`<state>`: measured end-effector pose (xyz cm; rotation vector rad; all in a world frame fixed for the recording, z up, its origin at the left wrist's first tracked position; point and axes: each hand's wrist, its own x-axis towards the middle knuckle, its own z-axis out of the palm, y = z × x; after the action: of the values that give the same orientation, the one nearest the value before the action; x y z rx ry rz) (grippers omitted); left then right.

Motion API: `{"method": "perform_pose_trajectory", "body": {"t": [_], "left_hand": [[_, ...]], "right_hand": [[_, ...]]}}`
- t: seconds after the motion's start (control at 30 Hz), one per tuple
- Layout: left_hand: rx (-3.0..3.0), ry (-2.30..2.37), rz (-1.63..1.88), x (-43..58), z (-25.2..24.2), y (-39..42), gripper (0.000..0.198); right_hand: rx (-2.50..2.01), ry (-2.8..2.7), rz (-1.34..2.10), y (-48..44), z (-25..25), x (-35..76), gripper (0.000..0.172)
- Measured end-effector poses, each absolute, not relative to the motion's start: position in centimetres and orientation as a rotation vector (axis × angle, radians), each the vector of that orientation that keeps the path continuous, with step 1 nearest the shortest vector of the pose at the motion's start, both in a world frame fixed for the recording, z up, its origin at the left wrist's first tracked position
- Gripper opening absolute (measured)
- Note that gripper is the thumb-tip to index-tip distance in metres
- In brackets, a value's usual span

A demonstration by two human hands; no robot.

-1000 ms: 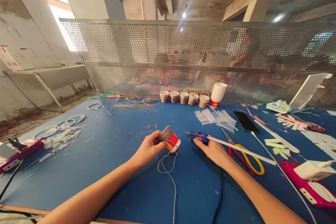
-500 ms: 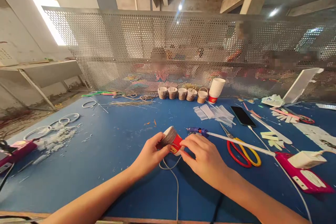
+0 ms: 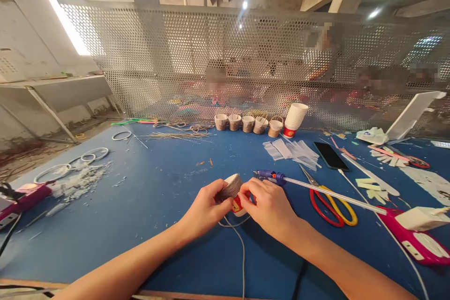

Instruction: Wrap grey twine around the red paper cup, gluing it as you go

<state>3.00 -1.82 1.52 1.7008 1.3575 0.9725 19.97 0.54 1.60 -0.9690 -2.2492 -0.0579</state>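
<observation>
My left hand (image 3: pixel 207 204) is closed around a small paper cup (image 3: pixel 238 207), tilted over the blue table. Grey cord (image 3: pixel 229 191) is wound in rows around the upper part of the cup; the lower part shows red and white. At the cup's right side, the fingers of my right hand (image 3: pixel 265 199) are pinched together on the cord, though the fingertips partly hide it. A loose length of cord (image 3: pixel 242 253) loops under the cup and runs down to the table's front edge. Just beyond my right hand lies a blue glue gun (image 3: pixel 270 176) with a long white glue stick in it.
Scissors (image 3: pixel 332 204), a phone (image 3: pixel 331 155) and a pink power strip (image 3: pixel 415 239) lie to the right. Several cord-wrapped cups (image 3: pixel 248 124) and a paper cup stack (image 3: pixel 295 119) stand before the perforated metal screen (image 3: pixel 151 61). White scraps (image 3: pixel 82 180) lie left.
The cup has turned more upright in my left hand. My right fingers have moved up along its side and drawn into a tighter pinch. The view has shifted slightly.
</observation>
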Motion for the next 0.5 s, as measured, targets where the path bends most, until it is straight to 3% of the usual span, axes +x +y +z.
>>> {"method": "perform_pose_trajectory", "body": {"t": [0.5], "left_hand": [[1.701,1.408,1.017,3.28,2.14,-2.10,0.018]], "right_hand": [[-0.811,-2.201,-0.156,0.33,1.31,20.27,0.019]]}}
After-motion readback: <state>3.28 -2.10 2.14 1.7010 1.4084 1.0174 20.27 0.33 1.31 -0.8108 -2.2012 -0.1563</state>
